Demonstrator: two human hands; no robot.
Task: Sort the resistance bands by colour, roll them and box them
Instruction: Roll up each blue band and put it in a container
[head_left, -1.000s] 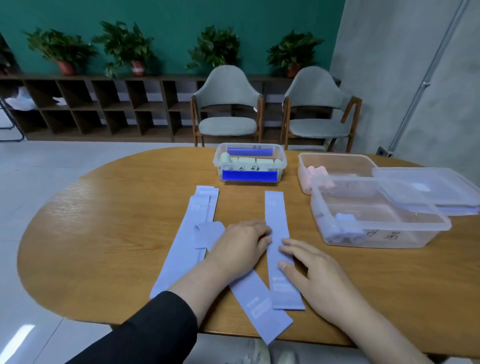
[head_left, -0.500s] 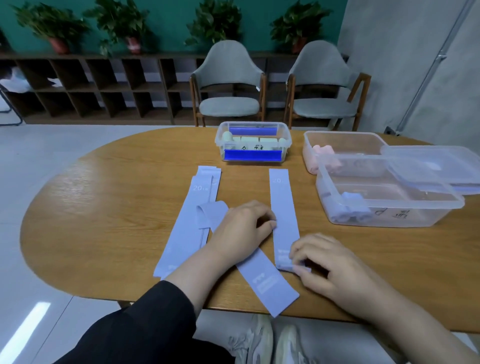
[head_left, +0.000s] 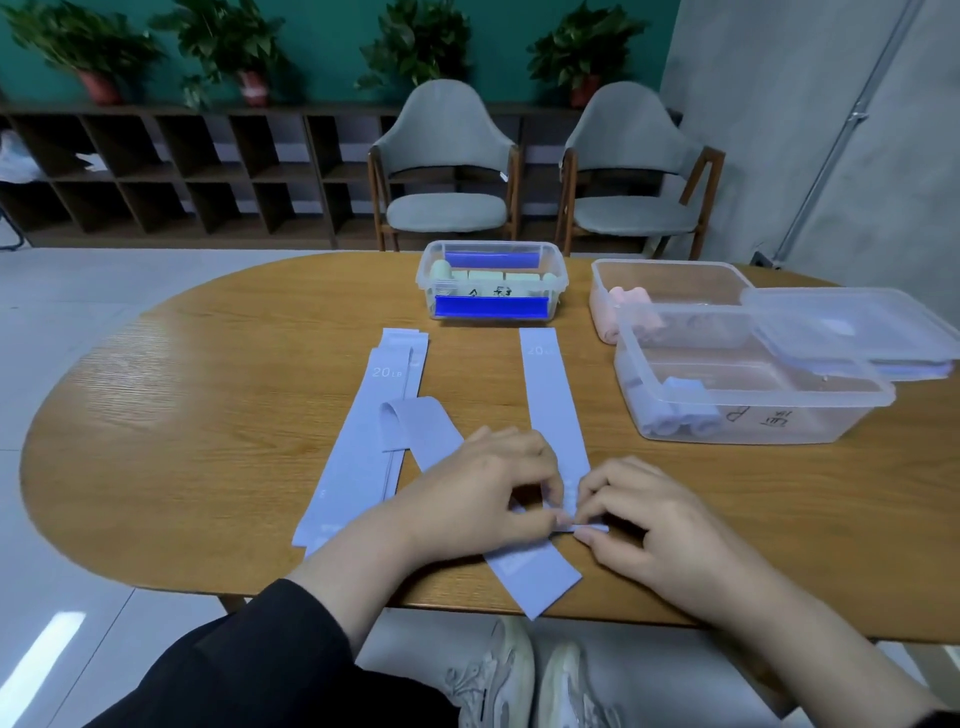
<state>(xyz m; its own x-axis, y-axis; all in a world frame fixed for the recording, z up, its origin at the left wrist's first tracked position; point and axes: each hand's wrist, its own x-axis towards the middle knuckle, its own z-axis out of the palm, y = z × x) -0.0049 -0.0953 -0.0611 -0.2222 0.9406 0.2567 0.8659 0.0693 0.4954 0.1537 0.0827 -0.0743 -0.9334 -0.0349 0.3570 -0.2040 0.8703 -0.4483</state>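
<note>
Several lavender resistance bands lie flat on the wooden table (head_left: 208, 415). One straight band (head_left: 550, 395) runs from the far middle toward me. My left hand (head_left: 483, 493) and my right hand (head_left: 649, 525) both pinch its near end, which is folded over into a small first turn. Another band (head_left: 431, 431) lies diagonally under my left hand, its near end over the table edge. A stack of bands marked 20 LB (head_left: 363, 441) lies to the left. A clear box (head_left: 753, 410) at the right holds rolled lavender bands (head_left: 680, 410).
A small clear box (head_left: 491, 283) with pale green rolls and blue bars stands at the far middle. A box with pink rolls (head_left: 670, 280) stands behind the lavender box, a loose lid (head_left: 852, 322) resting across them. Two chairs stand beyond the table.
My left hand has slid from the diagonal band to the straight band's near end. Both hands now pinch that end, which has been folded over. The camera has tilted down.
</note>
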